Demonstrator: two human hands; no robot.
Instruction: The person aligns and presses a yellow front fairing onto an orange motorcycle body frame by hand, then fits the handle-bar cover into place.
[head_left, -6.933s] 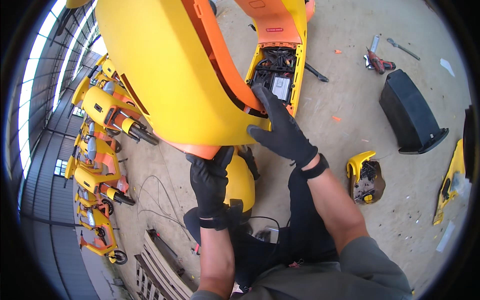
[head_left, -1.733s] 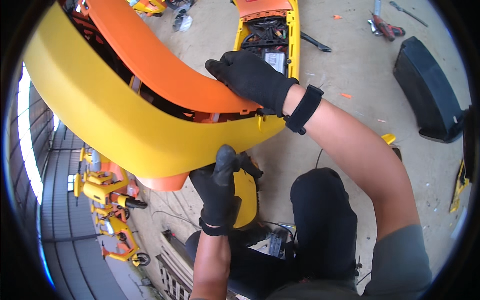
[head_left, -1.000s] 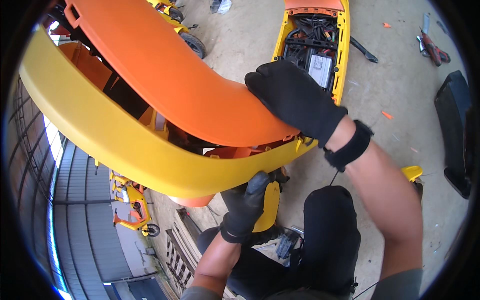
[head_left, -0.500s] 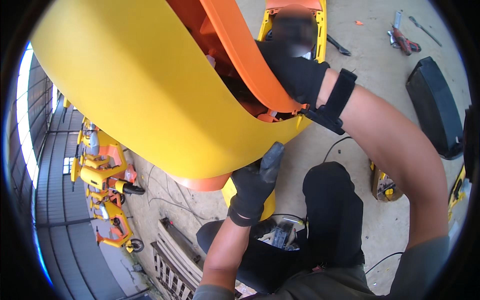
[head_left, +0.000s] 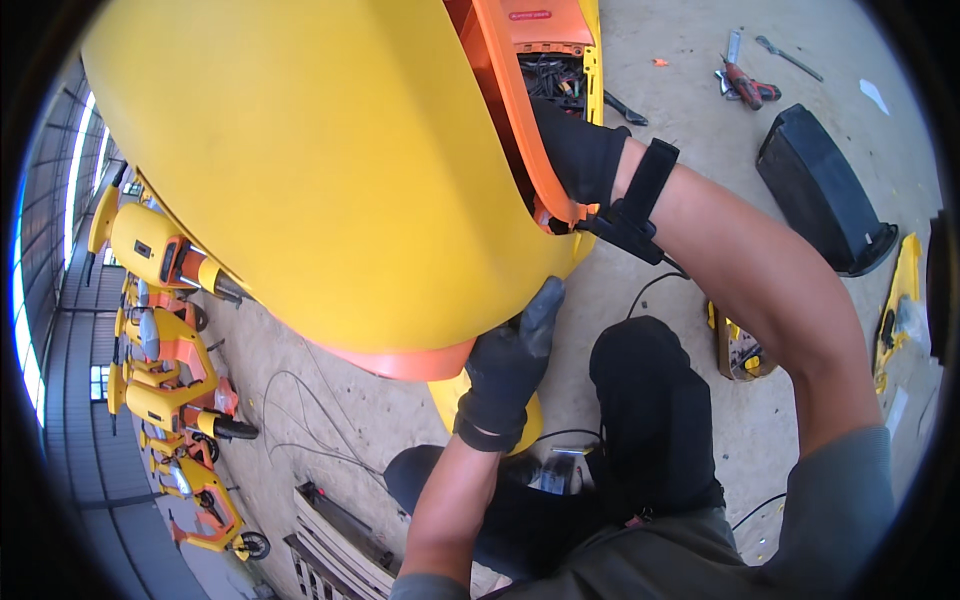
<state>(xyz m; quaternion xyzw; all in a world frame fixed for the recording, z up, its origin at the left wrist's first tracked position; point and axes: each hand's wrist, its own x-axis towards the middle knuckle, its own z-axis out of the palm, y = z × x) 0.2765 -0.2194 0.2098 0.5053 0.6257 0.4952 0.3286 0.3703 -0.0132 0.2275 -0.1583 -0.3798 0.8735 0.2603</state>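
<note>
A large yellow scooter shell (head_left: 330, 190) with an orange inner panel (head_left: 515, 95) fills the upper left of the head view. My left hand (head_left: 508, 372), in a dark glove, grips the shell's lower edge. Its thumb points up along the outside, and the other fingers are hidden beneath. Reaching behind the orange panel from the right is my right hand (head_left: 578, 150), also in a dark glove. A black strap (head_left: 650, 190) circles that wrist. The right fingers are out of sight behind the panel, so what they touch cannot be seen.
Beyond the shell, an opening shows black wiring (head_left: 555, 82). A red power tool (head_left: 743, 86), a wrench (head_left: 790, 58) and a black bin-like part (head_left: 822, 190) lie on the floor at right. Several yellow-orange scooters (head_left: 165, 385) stand left. A slatted pallet (head_left: 335, 545) lies lower left.
My view has shifted, showing more parked scooters at left. A blurred dark shape near my right hand is gone, uncovering wiring. The right hand is more hidden behind the orange panel; the left keeps its place.
</note>
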